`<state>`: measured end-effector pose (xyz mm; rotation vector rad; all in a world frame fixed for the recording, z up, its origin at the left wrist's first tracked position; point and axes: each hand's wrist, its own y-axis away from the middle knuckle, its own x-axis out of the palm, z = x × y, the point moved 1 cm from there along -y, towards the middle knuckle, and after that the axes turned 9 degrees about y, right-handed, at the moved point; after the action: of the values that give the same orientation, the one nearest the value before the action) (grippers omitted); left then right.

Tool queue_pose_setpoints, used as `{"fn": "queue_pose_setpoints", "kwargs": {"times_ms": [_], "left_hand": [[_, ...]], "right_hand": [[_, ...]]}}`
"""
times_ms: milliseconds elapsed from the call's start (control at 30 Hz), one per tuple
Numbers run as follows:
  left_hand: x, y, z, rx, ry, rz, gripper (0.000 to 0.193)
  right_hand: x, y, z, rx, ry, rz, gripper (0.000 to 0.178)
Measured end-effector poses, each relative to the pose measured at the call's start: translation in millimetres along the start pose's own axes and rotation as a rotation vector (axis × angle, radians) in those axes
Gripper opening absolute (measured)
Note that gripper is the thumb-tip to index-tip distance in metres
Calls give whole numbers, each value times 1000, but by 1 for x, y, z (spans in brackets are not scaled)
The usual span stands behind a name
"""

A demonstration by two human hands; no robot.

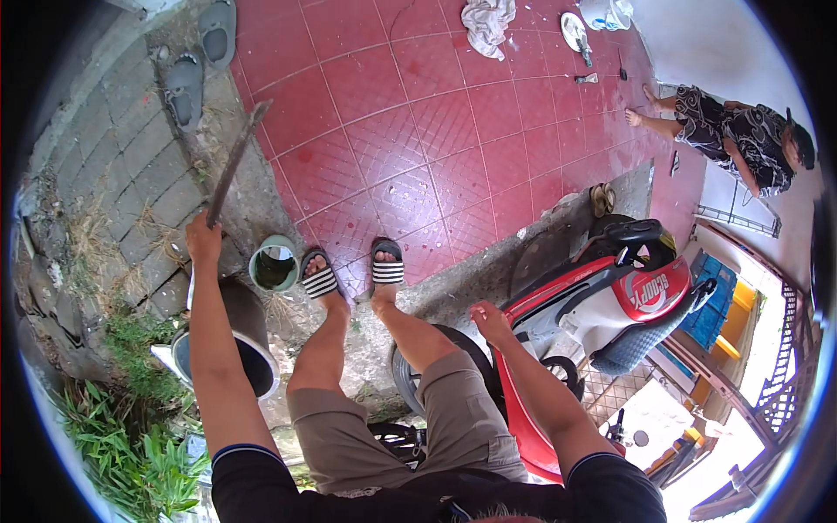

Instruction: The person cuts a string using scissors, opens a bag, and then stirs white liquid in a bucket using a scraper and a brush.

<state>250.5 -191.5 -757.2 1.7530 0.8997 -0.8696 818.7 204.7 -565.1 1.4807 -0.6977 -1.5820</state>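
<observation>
My left hand (202, 237) is closed round one end of a long brown stick (234, 161), slim and slightly wider at its far tip. It points away and to the right, above the paving at the edge of the red tiles. Below and right of that hand stands a pale green bucket (274, 262) with dark liquid inside. A larger dark bucket (240, 318) is partly hidden behind my left forearm. My right hand (491, 322) hangs beside a red and white scooter (602, 305), fingers loosely apart, with nothing visible in it.
Grey clogs (184, 91) lie on paving at the far left; green plants (131, 453) grow at the lower left. A person (741, 139) sits by the wall on the right. A white cloth (488, 26) and white bucket (606, 13) are on the red tiles (384, 157).
</observation>
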Motion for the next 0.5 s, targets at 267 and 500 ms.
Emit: {"fn": "queue_pose_setpoints", "kwargs": {"times_ms": [267, 500], "left_hand": [[-138, 119, -116, 261, 113, 91, 52], [-183, 216, -292, 586, 369, 239, 48]], "right_hand": [[-42, 64, 111, -215, -158, -6, 24], [-96, 103, 200, -268, -630, 185, 61]]}}
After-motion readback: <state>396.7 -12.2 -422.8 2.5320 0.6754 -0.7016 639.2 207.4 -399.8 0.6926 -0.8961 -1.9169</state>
